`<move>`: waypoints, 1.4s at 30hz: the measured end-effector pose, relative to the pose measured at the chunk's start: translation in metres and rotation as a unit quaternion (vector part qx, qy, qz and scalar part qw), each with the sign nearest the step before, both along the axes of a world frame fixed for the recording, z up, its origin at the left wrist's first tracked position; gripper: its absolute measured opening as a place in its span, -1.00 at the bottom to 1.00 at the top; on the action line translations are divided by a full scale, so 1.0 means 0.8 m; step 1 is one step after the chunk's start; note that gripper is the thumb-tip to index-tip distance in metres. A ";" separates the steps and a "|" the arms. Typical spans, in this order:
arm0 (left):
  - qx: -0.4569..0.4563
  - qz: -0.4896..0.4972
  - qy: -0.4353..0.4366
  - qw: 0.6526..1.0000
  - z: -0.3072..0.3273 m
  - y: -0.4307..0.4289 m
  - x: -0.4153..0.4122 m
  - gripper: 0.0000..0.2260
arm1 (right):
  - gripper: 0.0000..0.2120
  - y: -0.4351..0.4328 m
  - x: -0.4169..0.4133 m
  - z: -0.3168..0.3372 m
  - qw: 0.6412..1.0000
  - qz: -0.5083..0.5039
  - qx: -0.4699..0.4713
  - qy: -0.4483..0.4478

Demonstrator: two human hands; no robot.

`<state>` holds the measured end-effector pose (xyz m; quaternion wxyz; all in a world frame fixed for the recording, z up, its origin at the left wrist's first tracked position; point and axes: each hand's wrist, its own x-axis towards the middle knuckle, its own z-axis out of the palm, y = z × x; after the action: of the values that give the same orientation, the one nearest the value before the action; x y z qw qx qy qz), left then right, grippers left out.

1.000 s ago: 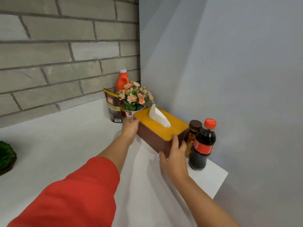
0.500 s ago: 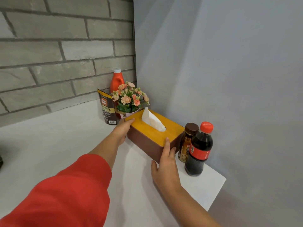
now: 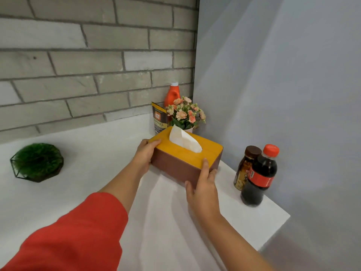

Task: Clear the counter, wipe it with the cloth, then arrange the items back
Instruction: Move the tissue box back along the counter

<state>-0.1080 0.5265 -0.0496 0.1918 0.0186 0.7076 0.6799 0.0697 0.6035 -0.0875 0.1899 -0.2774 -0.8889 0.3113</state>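
Observation:
A brown tissue box (image 3: pixel 175 165) with a yellow lid and a white tissue sticking out is held over the white counter (image 3: pixel 97 153). My left hand (image 3: pixel 145 153) grips its far left end, thumb on the lid. My right hand (image 3: pixel 204 184) grips its near right corner, thumb on the lid edge. The box looks lifted slightly off the surface. Behind it stand a pot of pink flowers (image 3: pixel 185 114), a dark snack pouch (image 3: pixel 159 119) and an orange bottle (image 3: pixel 172 94). To the right stand a cola bottle (image 3: pixel 259 177) and a small brown-capped bottle (image 3: pixel 245 169).
A round green plant in a black wire frame (image 3: pixel 37 162) sits on the counter at the left. A grey brick wall runs along the back and a plain grey wall on the right. The counter ends in a corner at the near right (image 3: pixel 281 218).
Both hands have tightened on the tissue box and brought it left and toward me, away from the two bottles. The view has swung left, so the green plant shows again.

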 end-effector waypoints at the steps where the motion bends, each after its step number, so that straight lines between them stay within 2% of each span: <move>1: -0.002 0.012 0.008 1.000 0.006 -0.015 0.003 -0.75 | -0.25 -0.009 -0.002 0.005 1.000 0.009 0.001 0.002; 9: 0.004 0.088 0.037 0.995 0.037 -0.159 0.017 -0.84 | -0.23 -0.110 -0.016 0.036 0.996 0.083 0.008 0.023; 12: 0.007 0.112 0.036 0.993 0.041 -0.221 0.026 -0.79 | -0.23 -0.160 -0.021 0.045 0.994 0.102 0.014 0.028; 18: 0.007 0.181 0.041 0.983 0.045 -0.378 0.047 -0.70 | -0.23 -0.297 -0.024 0.049 0.985 0.164 0.016 0.040; 22: 0.000 0.218 0.037 0.975 0.045 -0.492 0.067 -0.76 | -0.24 -0.397 -0.023 0.050 0.978 0.205 0.008 0.040; 30: -0.006 0.286 0.030 0.958 0.044 -0.690 0.106 -0.72 | -0.24 -0.567 -0.026 0.055 0.956 0.292 -0.005 0.041; 42: 0.009 0.371 0.007 0.929 0.027 -0.821 0.085 -0.54 | -0.27 -0.679 -0.093 0.058 0.925 0.378 0.006 0.036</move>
<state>-0.0397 -0.1302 -0.0276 -0.0791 -0.2381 0.6591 0.7090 -0.0045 0.0600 -0.0414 0.0912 0.0915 -0.9222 0.3645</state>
